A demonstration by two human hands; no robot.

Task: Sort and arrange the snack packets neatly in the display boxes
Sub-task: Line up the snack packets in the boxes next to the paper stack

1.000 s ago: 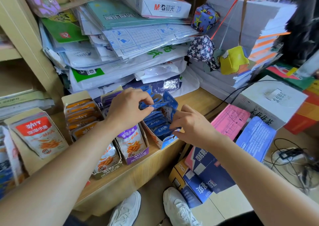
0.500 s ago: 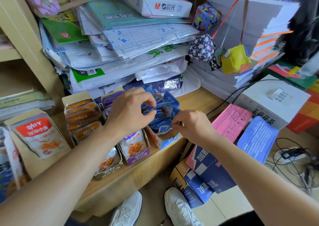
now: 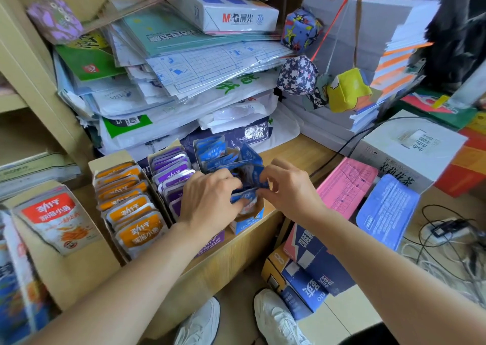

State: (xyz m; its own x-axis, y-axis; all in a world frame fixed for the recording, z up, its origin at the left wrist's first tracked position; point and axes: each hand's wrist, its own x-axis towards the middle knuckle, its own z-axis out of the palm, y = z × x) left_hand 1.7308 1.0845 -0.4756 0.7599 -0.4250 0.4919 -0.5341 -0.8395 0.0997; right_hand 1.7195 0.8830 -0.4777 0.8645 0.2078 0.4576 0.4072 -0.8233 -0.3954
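Note:
Three open display boxes stand side by side on the wooden counter [image 3: 297,157]: an orange-packet box [image 3: 126,202], a purple-packet box [image 3: 171,173] and a blue-packet box [image 3: 247,222]. Blue snack packets [image 3: 213,151] stand in the blue box. My left hand [image 3: 207,200] reaches over the purple box into the blue one and grips blue packets. My right hand [image 3: 286,186] pinches the edge of a crumpled blue packet [image 3: 247,171] between thumb and fingers. The packets under my hands are hidden.
A taller box with a red-label packet [image 3: 55,218] stands at the left. Stacked paper and plastic bags [image 3: 189,81] rise behind the boxes. Right of the counter lie pink [image 3: 347,184] and blue [image 3: 386,210] packs, a white carton [image 3: 410,147] and cables [image 3: 447,236].
My left hand has dropped from above the blue packets down into the blue box. My right hand has moved up and closer, pinching a blue packet.

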